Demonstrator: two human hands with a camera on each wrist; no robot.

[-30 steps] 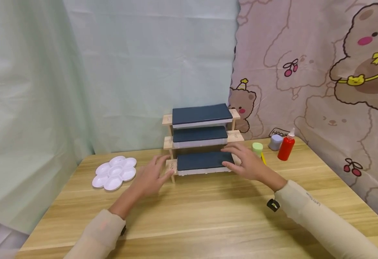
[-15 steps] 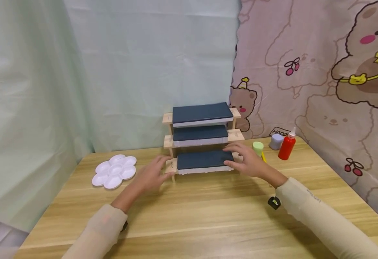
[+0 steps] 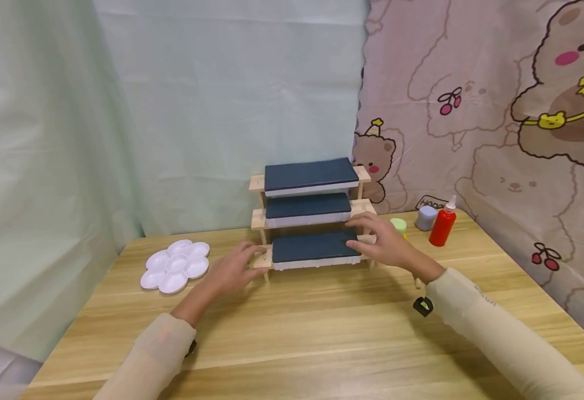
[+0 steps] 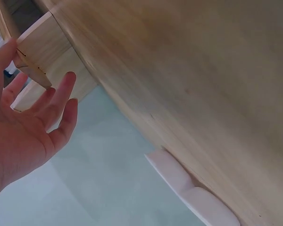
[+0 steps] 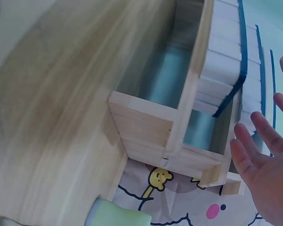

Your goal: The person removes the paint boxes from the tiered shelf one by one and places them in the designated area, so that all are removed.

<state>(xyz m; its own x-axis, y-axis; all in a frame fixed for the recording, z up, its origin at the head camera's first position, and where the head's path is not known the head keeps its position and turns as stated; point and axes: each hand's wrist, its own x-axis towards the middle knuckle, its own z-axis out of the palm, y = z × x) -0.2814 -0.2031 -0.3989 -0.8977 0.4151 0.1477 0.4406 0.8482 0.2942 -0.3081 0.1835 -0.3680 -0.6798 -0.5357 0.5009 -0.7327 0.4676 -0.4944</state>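
A three-step wooden rack (image 3: 258, 218) stands at the back of the table. On each step lies a long white case with a dark blue lid, the lowest case (image 3: 317, 248) being nearest me. My left hand (image 3: 229, 272) pinches the left end of the lowest step, thumb at its front edge and fingers behind, as the left wrist view shows at the bare wood (image 4: 45, 44). My right hand (image 3: 384, 244) hovers by the right end of that step, fingers spread and loosely bent. In the right wrist view its fingers (image 5: 264, 134) hold nothing.
A white flower-shaped paint palette (image 3: 175, 265) lies at the left. At the back right stand a red squeeze bottle (image 3: 442, 226), a blue pot (image 3: 426, 218) and a green pot (image 3: 398, 225), partly behind my right hand. Curtains and a bear-print cloth (image 3: 497, 111) hang behind.
My right hand has risen slightly toward the rack's right side, covering more of the green pot. The left hand has edged closer onto the step's end. The rack stands as before.
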